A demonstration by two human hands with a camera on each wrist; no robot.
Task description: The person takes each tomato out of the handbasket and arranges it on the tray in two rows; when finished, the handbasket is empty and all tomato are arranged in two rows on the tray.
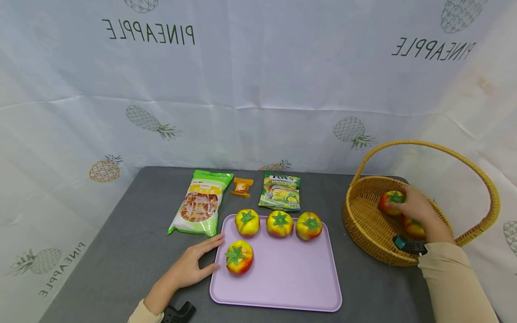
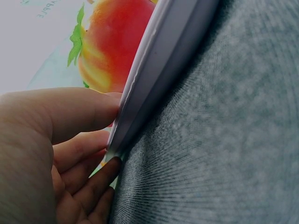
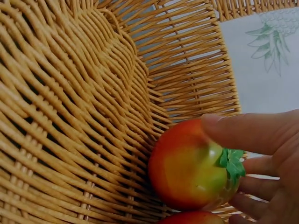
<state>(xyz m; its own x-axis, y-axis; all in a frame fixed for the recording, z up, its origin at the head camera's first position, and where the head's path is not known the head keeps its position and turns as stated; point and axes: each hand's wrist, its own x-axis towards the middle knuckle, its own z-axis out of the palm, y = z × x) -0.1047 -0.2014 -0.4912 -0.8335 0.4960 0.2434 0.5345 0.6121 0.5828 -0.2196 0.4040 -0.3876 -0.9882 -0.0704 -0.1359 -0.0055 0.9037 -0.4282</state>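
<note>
In the head view my right hand [image 1: 416, 206] reaches into the wicker basket [image 1: 365, 231] and holds a red-yellow toy persimmon [image 1: 392, 202] with a green leafy top. The right wrist view shows the thumb [image 3: 243, 132] across the persimmon [image 3: 189, 170], the other fingers behind it. A second persimmon [image 1: 414, 228] lies under the hand in the basket. My left hand [image 1: 187, 267] rests at the left edge of the lilac tray [image 1: 282, 273], thumb and fingertips touching its rim. On that tray sit several persimmons, one [image 1: 240, 258] near the left hand and a row [image 1: 279, 224] along the back.
Behind the tray lie a green-and-white snack bag [image 1: 201, 204], a small orange packet [image 1: 242, 187] and a green-yellow candy bag [image 1: 280, 192]. The basket's tall handle [image 1: 436, 147] arches over its opening. A pineapple-print cloth [image 1: 250, 121] hangs behind the grey table [image 1: 133, 242].
</note>
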